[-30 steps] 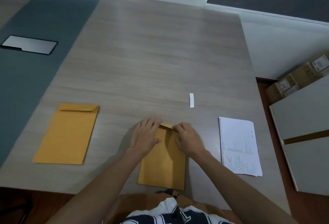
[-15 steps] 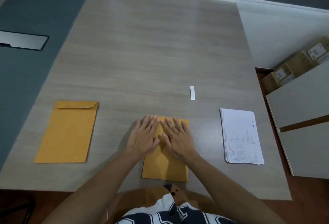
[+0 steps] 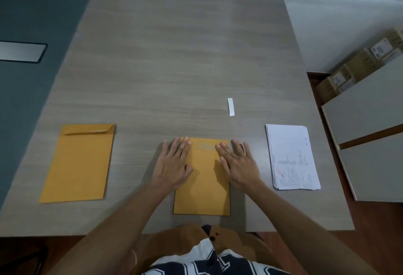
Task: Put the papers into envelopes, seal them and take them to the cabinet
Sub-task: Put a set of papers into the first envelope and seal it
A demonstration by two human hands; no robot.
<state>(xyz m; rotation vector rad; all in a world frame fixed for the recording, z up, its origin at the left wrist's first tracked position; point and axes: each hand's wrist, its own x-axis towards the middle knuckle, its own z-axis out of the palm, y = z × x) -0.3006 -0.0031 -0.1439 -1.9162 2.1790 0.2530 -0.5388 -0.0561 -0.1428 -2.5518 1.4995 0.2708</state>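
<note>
Your wood-grain table (image 3: 178,56) fills most of the view, with a dark teal strip (image 3: 32,100) along its left side that carries a metal cover plate (image 3: 20,51). To your right stands a pale grey cabinet (image 3: 368,126), and behind it a row of cardboard boxes (image 3: 357,67) with white labels sits on the floor.

At the left of the table lies a manila envelope (image 3: 79,163) flat, flap end away from you. Straight in front of you lies the centre envelope (image 3: 204,187), its flap folded down at the far end, near edge close to the table's front edge. At the right lies the stack of papers (image 3: 292,156), printed side up, with a red mark near its lower left; it lies apart from the centre envelope.

Your left hand (image 3: 173,165) rests flat with straight fingers, over the left edge of the centre envelope, fingertips reaching the flap. Your right hand (image 3: 238,164) lies the same way, flat and spread over the right edge. Neither hand grips anything.

Smallest is a white paper strip (image 3: 231,106), lying alone on the table beyond the centre envelope and to the right.
</note>
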